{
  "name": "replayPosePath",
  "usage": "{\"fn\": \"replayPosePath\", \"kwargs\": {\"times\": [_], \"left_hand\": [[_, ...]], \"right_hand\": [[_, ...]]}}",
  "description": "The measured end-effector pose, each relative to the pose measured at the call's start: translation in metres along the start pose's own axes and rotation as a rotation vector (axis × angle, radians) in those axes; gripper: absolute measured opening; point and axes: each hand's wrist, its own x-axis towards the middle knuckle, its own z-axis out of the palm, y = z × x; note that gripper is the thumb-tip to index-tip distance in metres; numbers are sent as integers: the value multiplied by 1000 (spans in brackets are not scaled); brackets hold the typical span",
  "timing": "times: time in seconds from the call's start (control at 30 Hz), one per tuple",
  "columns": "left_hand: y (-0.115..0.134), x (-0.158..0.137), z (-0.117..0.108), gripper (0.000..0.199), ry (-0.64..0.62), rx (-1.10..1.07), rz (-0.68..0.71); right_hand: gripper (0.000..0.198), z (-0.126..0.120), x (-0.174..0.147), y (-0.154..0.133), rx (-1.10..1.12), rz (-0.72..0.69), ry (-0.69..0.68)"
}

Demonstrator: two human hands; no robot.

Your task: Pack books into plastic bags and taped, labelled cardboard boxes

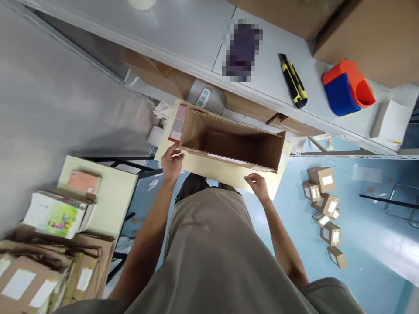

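Observation:
A long open cardboard box (234,146) sits on a cream-coloured tabletop (209,168), its inside showing bare brown walls. Beside its near left corner is my left hand (172,163), fingers slightly bent and apart, fingertips close to the cardboard; whether they touch it I cannot tell. My right hand (258,185) is over the near edge of the tabletop, a little short of the box, its fingers curled together with nothing visible in them. A flat pink and red packet (178,123) lies against the box's left end.
A grey shelf (196,41) above holds a yellow-black utility knife (293,80), an orange and blue tape dispenser (348,89) and a blurred dark item (242,52). Flattened cartons (49,279) and a booklet (55,216) are stacked at left. Several small labelled boxes (322,176) lie on the blue floor.

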Motion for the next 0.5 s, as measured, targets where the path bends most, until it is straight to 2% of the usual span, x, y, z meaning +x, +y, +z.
{"fn": "replayPosePath", "kwargs": {"times": [0.13,0.27,0.4,0.5], "left_hand": [[-26,25,-16,46,24,-7,-7],[-53,69,-20,37,-27,58,-68],[-79,114,-20,41,-96,146,-129],[-99,145,-20,51,-189,162,-81]], "right_hand": [[35,49,-2,-17,-30,-94,-343],[27,124,7,-44,-29,-210,-569],[55,219,32,-72,-49,-267,-592],[72,287,67,-94,-160,-250,-493]]}}
